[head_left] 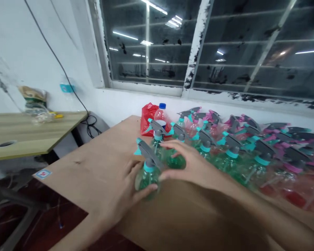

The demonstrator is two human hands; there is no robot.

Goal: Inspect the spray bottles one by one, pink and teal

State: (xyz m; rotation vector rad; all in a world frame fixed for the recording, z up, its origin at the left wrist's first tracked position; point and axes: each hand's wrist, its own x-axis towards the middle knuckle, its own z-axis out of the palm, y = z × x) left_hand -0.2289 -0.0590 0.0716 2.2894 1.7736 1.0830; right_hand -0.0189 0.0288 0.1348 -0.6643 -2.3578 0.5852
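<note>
My left hand is wrapped round the body of a green spray bottle with a grey and turquoise trigger head, upright above the front part of the wooden table. My right hand is just to the right of it, fingers and thumb apart in a C shape. The right thumb tip comes close to the held bottle; whether it touches cannot be made out. Behind the right hand's curve stands another green spray bottle, partly hidden by the fingers. One more spray bottle stands behind the held one.
Rows of green and pink spray bottles fill the table's right side. A red plastic bag and a blue-capped clear bottle stand at the back. Left is a second table with a bag on it; a black cable hangs between.
</note>
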